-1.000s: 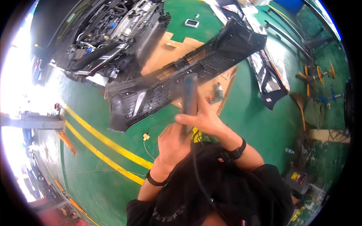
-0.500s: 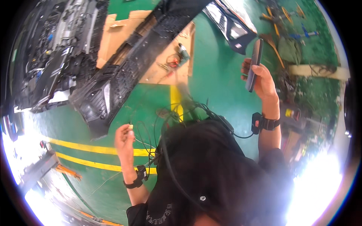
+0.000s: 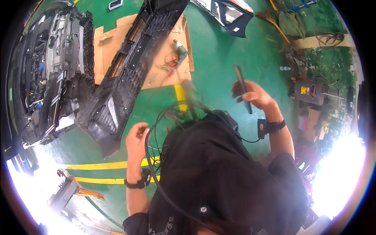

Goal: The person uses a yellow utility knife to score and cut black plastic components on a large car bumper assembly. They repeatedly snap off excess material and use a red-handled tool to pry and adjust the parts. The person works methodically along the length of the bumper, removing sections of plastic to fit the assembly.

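My right hand [image 3: 252,94] grips a slim dark device, perhaps a phone [image 3: 242,82], held edge-on over the green floor. My left hand [image 3: 136,141] is at waist height on the left, fingers curled beside a loop of black cable [image 3: 150,131]; what is in them, if anything, is hidden. A long black bumper cover [image 3: 133,47] lies diagonally over a cardboard sheet [image 3: 103,43]. A drill [image 3: 180,49] and red-handled tools [image 3: 172,62] lie on the cardboard's right side.
A car's exposed front end [image 3: 55,47] fills the upper left. A second trim panel [image 3: 243,25], a broom [image 3: 266,19], a grey machine [image 3: 307,92] and coiled cable [image 3: 329,38] are to the right. Yellow lines [image 3: 96,166] cross the green floor [image 3: 211,58].
From both hands together at the middle, my hands have moved apart. The dark device is in my right hand, now lowered inward. The view has swung, shifting the bumper left and up.
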Demonstrator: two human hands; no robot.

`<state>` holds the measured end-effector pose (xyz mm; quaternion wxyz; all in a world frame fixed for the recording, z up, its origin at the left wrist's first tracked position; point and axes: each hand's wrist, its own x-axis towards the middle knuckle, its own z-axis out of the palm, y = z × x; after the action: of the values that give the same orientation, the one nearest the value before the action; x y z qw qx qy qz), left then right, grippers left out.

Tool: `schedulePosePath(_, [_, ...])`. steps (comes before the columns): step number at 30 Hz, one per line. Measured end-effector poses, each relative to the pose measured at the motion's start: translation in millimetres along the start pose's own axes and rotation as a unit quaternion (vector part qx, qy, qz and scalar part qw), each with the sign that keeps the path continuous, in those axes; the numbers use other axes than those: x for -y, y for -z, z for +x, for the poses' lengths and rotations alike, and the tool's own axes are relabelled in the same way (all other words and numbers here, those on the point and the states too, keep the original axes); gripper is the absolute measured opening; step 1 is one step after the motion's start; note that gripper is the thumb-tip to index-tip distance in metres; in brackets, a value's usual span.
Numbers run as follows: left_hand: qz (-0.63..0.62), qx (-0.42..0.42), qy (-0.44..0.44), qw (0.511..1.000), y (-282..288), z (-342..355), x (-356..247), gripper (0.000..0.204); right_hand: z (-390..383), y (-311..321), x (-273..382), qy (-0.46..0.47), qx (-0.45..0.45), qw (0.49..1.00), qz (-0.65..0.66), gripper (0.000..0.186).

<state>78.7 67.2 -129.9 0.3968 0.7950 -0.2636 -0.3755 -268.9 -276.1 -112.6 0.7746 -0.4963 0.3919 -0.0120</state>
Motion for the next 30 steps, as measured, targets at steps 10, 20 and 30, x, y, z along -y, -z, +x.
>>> schedulePosePath(10, [0.143,0.328,-0.035,0.933,-93,54,-49,0.031,36,-8,-63,-0.070,0.203,0.976,-0.036,0.071])
schedulePosePath(20, [0.180,0.417,-0.038,0.890,-181,73,-52,0.030,14,21,-54,-0.091,0.200,0.970,-0.108,0.071])
schedulePosePath(30, [0.249,0.406,0.136,0.869,-257,67,-123,0.047,-40,59,-99,-0.093,0.144,0.985,-0.016,0.068])
